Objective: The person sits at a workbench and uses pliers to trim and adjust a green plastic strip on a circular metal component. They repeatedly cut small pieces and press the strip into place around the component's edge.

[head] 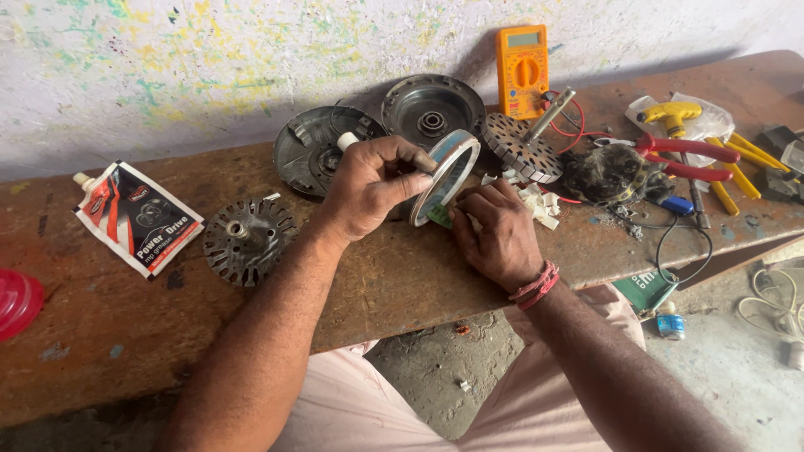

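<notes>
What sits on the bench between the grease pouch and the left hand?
In the head view, one slotted metal disc with a centre shaft lies flat between the grease pouch and the left hand; otherwise bare bench.

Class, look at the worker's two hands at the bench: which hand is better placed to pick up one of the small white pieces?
Probably the right hand: it rests beside the small white pieces, fingers free. The left hand is gripping the metal ring upright.
</notes>
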